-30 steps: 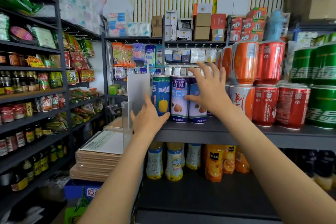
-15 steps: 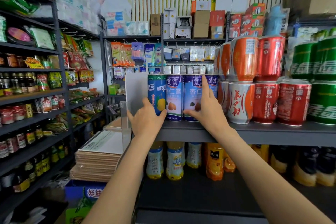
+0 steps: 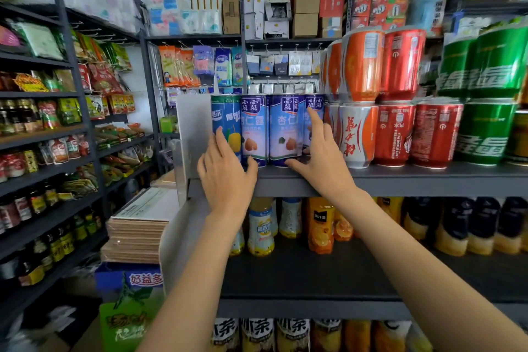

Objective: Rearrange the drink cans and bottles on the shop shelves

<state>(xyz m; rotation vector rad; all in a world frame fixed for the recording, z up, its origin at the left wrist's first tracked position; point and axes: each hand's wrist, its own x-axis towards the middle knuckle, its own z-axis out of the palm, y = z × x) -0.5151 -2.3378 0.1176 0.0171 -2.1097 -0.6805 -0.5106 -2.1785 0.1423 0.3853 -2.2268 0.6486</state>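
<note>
A row of tall blue cans stands at the left end of the grey upper shelf (image 3: 400, 180). Leftmost is a blue-green can with a yellow fruit (image 3: 225, 120); beside it stand almond-drink cans (image 3: 254, 128), (image 3: 283, 128) and one more partly behind my fingers. My left hand (image 3: 225, 171) rests with straight fingers against the lower front of the fruit can, thumb at the foot of the neighbouring can. My right hand (image 3: 320, 157) lies spread on the right-hand almond cans, index finger pointing up, thumb along their base.
Orange (image 3: 360, 66), red (image 3: 397, 134) and green cans (image 3: 485, 131) are stacked two high to the right. A white divider panel (image 3: 194, 128) closes the shelf's left end. Juice bottles (image 3: 260, 226) stand on the shelf below. Stacked boards (image 3: 137, 231) and snack racks fill the left.
My right hand has come down from the can tops to their lower fronts. The blue cans now stand closer together in a straighter row. My left hand stayed at the fruit can.
</note>
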